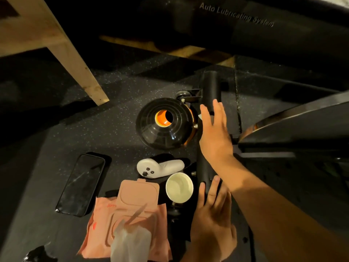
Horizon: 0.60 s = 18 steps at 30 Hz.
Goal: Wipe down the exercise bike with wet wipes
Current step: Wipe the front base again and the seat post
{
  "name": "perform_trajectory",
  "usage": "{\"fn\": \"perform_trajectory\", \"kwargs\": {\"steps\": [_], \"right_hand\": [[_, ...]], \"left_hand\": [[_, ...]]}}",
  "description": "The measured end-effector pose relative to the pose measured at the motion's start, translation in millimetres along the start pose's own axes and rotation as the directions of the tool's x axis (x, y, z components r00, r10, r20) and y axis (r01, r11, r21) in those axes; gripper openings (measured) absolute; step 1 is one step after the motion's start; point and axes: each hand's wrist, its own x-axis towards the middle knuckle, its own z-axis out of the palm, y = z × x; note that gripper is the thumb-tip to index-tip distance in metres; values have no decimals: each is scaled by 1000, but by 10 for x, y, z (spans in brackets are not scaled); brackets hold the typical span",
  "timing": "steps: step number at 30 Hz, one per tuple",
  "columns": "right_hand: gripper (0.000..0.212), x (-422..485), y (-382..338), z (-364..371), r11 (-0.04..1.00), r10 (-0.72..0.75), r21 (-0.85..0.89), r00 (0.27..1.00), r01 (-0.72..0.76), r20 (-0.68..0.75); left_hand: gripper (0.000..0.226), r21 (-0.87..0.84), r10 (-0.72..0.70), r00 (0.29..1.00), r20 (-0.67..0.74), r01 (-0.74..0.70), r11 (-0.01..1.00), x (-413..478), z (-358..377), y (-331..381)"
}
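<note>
The exercise bike's black base tube (209, 87) runs away from me across the dark floor. My right hand (215, 133) lies flat on its middle with the fingers straight. A small pale scrap shows at the hand's left edge; I cannot tell whether it is a wipe. My left hand (213, 214) rests its straight fingers on the tube's near end. The pink wet wipes pack (105, 229) lies to the left with its lid open, and a white wipe (130, 242) sticks out of it.
A round black disc with an orange centre (160, 133) sits left of the tube. A white controller (160, 168), a paper cup (179, 187) and a black phone (81, 184) lie on the floor. A wooden beam (75, 63) slants at the upper left. A black machine body (245, 25) spans the top.
</note>
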Motion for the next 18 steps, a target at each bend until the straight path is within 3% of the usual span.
{"fn": "perform_trajectory", "kwargs": {"steps": [3, 5, 7, 11, 16, 18], "right_hand": [[64, -229, 178, 107, 965, -90, -248, 996, 83, -18], [63, -242, 175, 125, 929, -67, -360, 995, 87, 68], [67, -120, 92, 94, 930, 26, -368, 991, 23, 129], [75, 117, -9, 18, 952, 111, -295, 989, -78, 98], [91, 30, 30, 10, 970, -50, -240, 997, 33, -64], [74, -112, 80, -11, 966, -145, -227, 986, 122, -84]], "left_hand": [[84, -138, 22, 999, 35, -17, 990, -23, -150, 25], [86, -136, 10, 999, 35, -6, 991, -27, -146, 25], [89, -98, -34, 992, 125, 46, 994, -37, -123, 7], [91, -47, -31, 998, 54, 34, 998, -60, -101, 32], [96, -40, -52, 998, 34, 53, 998, -41, -50, 45], [99, -32, -69, 998, 11, 69, 997, -30, -44, 45]]}}
